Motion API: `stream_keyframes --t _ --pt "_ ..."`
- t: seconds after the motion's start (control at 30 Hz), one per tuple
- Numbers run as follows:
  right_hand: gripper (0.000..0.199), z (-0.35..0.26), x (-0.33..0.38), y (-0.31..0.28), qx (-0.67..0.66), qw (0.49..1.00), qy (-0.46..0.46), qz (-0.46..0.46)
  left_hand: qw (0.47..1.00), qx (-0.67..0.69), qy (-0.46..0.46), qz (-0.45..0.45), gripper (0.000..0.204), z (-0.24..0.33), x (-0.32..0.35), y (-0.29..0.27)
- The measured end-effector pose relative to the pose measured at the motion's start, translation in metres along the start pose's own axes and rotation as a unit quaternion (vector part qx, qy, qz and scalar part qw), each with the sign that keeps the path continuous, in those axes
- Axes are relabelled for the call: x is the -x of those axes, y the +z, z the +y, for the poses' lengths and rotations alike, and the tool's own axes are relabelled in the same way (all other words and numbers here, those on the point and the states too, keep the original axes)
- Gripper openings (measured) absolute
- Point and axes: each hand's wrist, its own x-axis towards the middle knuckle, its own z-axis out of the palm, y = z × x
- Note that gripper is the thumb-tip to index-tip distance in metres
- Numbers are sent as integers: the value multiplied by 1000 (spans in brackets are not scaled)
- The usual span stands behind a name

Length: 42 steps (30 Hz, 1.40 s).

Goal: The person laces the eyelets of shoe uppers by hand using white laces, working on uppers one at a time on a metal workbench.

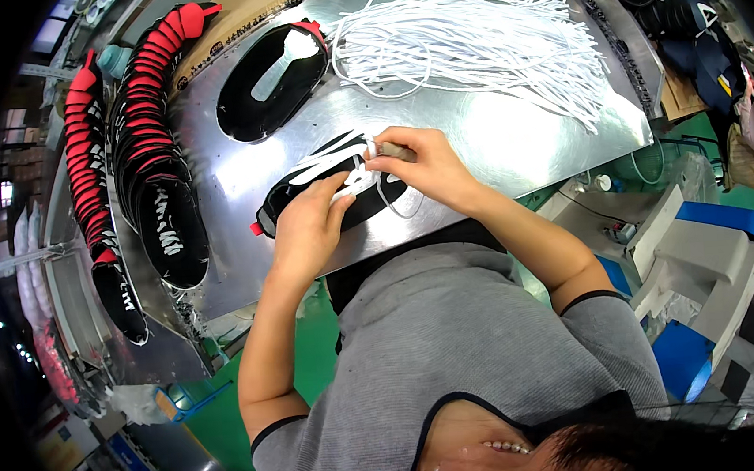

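Note:
A black shoe upper (280, 197) with a red heel tab lies near the front edge of the metal table, white lace (322, 162) strung across its opening. My left hand (305, 222) rests on the near side of the upper, its thumb and fingers closed on the white lacing at the middle. From the right, my right hand (429, 165) pinches a strand of lace at the toe-side end of the opening. A loose lace end loops down beside the upper. The fingers partly cover the eyelets.
A second black upper (238, 105) with a pale, paddle-shaped piece in it lies farther back. Behind my right hand spreads a pile of white laces (478, 50). Nested black-and-red uppers (152, 134) form two rows at left. A grey-and-blue plastic structure (697, 254) stands beyond the table's right edge.

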Motion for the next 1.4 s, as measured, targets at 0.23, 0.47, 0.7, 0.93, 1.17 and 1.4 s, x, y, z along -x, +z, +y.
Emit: stream_keyframes --t 0.23,0.47,0.7,0.93,1.17,1.4 --pt "15 22 -8 19 46 996 -76 32 997 -65 -33 -7 27 20 -17 -3" --pt "25 28 -4 17 5 990 -114 77 994 1 -105 4 23 9 -36 19" --pt "20 22 29 -8 47 999 -9 3 995 35 -61 75 17 9 -34 28" --pt "19 26 32 -8 107 994 -12 -7 992 12 -93 79 16 12 -35 29" --pt "18 21 22 -4 214 977 -4 -8 994 97 -37 38 17 6 -28 30" --pt "25 24 15 23 228 972 -44 33 995 69 51 53 20 4 -26 32"
